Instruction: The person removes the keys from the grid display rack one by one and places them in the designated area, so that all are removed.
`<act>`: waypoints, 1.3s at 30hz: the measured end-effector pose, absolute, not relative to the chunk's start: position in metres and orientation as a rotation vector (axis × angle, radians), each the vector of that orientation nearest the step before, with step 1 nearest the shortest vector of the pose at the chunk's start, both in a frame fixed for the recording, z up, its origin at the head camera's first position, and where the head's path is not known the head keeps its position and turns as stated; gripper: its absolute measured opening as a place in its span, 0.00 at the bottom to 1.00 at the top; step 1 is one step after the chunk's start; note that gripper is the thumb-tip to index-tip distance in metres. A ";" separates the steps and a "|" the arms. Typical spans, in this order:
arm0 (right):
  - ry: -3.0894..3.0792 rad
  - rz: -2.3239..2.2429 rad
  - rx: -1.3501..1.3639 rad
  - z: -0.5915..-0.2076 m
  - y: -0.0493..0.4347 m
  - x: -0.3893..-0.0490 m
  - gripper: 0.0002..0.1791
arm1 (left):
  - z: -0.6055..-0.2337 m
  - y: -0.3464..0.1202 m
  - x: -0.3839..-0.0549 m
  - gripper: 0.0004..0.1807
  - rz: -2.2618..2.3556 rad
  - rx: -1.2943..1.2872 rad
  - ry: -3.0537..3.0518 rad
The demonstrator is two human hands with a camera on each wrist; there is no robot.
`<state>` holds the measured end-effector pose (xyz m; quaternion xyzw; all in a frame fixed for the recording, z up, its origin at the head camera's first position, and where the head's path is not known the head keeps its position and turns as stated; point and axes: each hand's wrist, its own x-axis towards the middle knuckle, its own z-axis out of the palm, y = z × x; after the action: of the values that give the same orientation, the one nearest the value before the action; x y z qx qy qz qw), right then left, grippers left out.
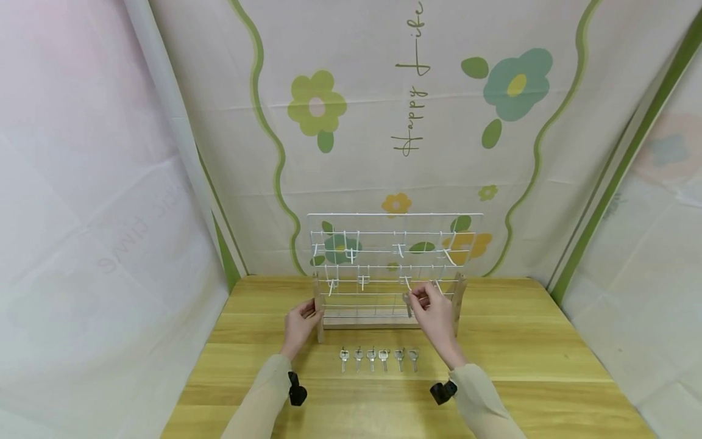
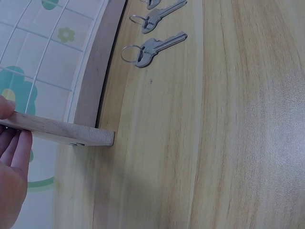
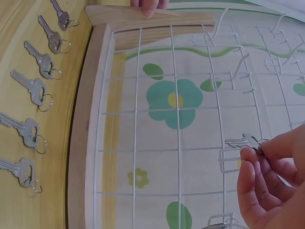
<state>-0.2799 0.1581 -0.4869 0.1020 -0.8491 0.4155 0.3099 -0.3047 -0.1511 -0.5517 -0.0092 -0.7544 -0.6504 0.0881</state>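
A white wire rack [image 1: 395,214] with several hooks stands in a wooden base. My left hand [image 1: 300,326] grips the rack's left wooden post [image 2: 71,131], thumb on one face and fingers on the other. Between thumb and fingertips, my right hand [image 1: 436,314] pinches a silver key [image 3: 242,142] near its ring, in front of the wire grid and close below a lower-row hook [image 1: 406,281]. The ring is partly hidden by the fingers. In front of the rack, several silver keys [image 3: 31,131] with rings lie in a row on the table.
The wooden table [image 1: 378,408] reaches toward me beyond the row of keys. Behind the rack hangs a flower-printed cloth [image 1: 362,164], with more cloth at both sides. At the right wrist view's bottom edge, a grey metal piece [image 3: 217,226] is mostly cut off.
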 end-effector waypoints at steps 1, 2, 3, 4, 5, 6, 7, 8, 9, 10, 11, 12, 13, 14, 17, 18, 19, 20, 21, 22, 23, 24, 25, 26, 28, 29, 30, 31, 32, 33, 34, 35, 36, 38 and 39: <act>-2.240 1.097 0.273 -0.488 0.158 -0.279 0.03 | -0.552 -0.151 -0.305 0.23 -1.932 -0.023 -2.248; -2.241 1.100 0.275 -0.490 0.159 -0.278 0.04 | -0.554 -0.151 -0.306 0.23 -1.921 -0.025 -2.248; -2.245 1.102 0.276 -0.492 0.159 -0.277 0.04 | -0.557 -0.151 -0.308 0.23 -1.915 -0.018 -2.247; -2.254 1.107 0.273 -0.494 0.160 -0.276 0.03 | -0.561 -0.151 -0.310 0.23 -1.913 -0.009 -2.244; -2.262 1.112 0.268 -0.496 0.161 -0.276 0.03 | -0.565 -0.151 -0.312 0.23 -1.906 -0.003 -2.242; -2.276 1.115 0.259 -0.499 0.162 -0.275 0.03 | -0.568 -0.151 -0.314 0.23 -1.902 0.004 -2.242; -2.288 1.119 0.252 -0.502 0.163 -0.274 0.03 | -0.570 -0.152 -0.315 0.24 -1.894 0.005 -2.246; -2.300 1.122 0.247 -0.505 0.165 -0.273 0.03 | -0.568 -0.152 -0.314 0.24 -1.904 0.004 -2.249; -2.304 1.121 0.245 -0.509 0.167 -0.273 0.03 | -0.564 -0.151 -0.311 0.24 -1.915 0.005 -2.251; -2.314 1.132 0.240 -0.512 0.169 -0.272 0.03 | -0.564 -0.152 -0.312 0.24 -1.921 0.009 -2.248; -2.328 1.137 0.226 -0.517 0.171 -0.272 0.03 | -0.564 -0.152 -0.312 0.24 -1.921 0.007 -2.247; -2.339 1.145 0.215 -0.521 0.173 -0.272 0.03 | -0.564 -0.152 -0.312 0.24 -1.921 0.013 -2.250; -2.348 1.147 0.207 -0.525 0.176 -0.271 0.02 | -0.564 -0.152 -0.312 0.24 -1.919 0.018 -2.252; -2.360 1.149 0.195 -0.529 0.179 -0.271 0.02 | -0.564 -0.152 -0.312 0.24 -1.925 0.029 -2.247; -2.410 1.129 0.149 -0.542 0.186 -0.270 0.02 | -0.573 -0.152 -0.316 0.23 -1.905 0.043 -2.244; -2.421 1.121 0.142 -0.546 0.188 -0.269 0.02 | -0.573 -0.152 -0.316 0.23 -1.906 0.049 -2.247; -2.433 1.107 0.135 -0.550 0.190 -0.269 0.02 | -0.573 -0.152 -0.316 0.23 -1.905 0.049 -2.247; -2.448 1.100 0.122 -0.553 0.192 -0.268 0.02 | -0.573 -0.152 -0.316 0.23 -1.911 0.051 -2.243; -2.461 1.096 0.112 -0.557 0.193 -0.268 0.03 | -0.573 -0.152 -0.316 0.23 -1.912 0.053 -2.243; -2.474 1.100 0.102 -0.560 0.194 -0.268 0.03 | -0.574 -0.152 -0.316 0.24 -1.915 0.051 -2.240; -2.489 1.107 0.087 -0.562 0.195 -0.267 0.02 | -0.574 -0.152 -0.317 0.23 -1.909 0.044 -2.241; -2.502 1.118 0.074 -0.565 0.196 -0.266 0.02 | -0.574 -0.152 -0.317 0.24 -1.917 0.049 -2.236; -2.516 1.126 0.062 -0.567 0.197 -0.265 0.02 | -0.574 -0.152 -0.317 0.24 -1.912 0.041 -2.237; -2.530 1.142 0.044 -0.569 0.198 -0.265 0.02 | -0.574 -0.152 -0.317 0.23 -1.908 0.034 -2.237; -2.562 1.166 0.013 -0.573 0.200 -0.263 0.03 | -0.574 -0.152 -0.317 0.24 -1.908 0.034 -2.237; -2.574 1.174 0.001 -0.575 0.202 -0.263 0.03 | -0.574 -0.152 -0.317 0.24 -1.907 0.036 -2.238; -2.586 1.187 -0.010 -0.577 0.203 -0.262 0.03 | -0.574 -0.152 -0.317 0.24 -1.913 0.044 -2.236; -2.600 1.198 -0.021 -0.578 0.204 -0.262 0.03 | -0.574 -0.152 -0.317 0.24 -1.909 0.041 -2.239; -2.612 1.203 -0.031 -0.580 0.205 -0.262 0.03 | -0.574 -0.152 -0.316 0.24 -1.913 0.045 -2.238; -2.625 1.204 -0.036 -0.582 0.206 -0.262 0.03 | -0.573 -0.152 -0.316 0.24 -1.918 0.049 -2.237; -2.636 1.206 -0.044 -0.584 0.207 -0.262 0.03 | -0.573 -0.152 -0.316 0.24 -1.918 0.044 -2.236; -2.646 1.216 -0.050 -0.586 0.208 -0.262 0.03 | -0.573 -0.152 -0.316 0.24 -1.917 0.039 -2.238; -2.656 1.224 -0.057 -0.587 0.208 -0.262 0.03 | -0.573 -0.153 -0.316 0.24 -1.913 0.034 -2.241; -2.672 1.218 -0.069 -0.591 0.210 -0.261 0.03 | -0.572 -0.152 -0.316 0.24 -1.915 0.031 -2.240; -2.677 1.218 -0.071 -0.593 0.211 -0.261 0.03 | -0.572 -0.152 -0.316 0.24 -1.917 0.032 -2.239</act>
<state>-0.2610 0.2107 -0.5933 -0.0240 -0.9055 0.4119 0.0998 -0.3156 -0.1524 -0.5717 0.0107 -0.7559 -0.6475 0.0968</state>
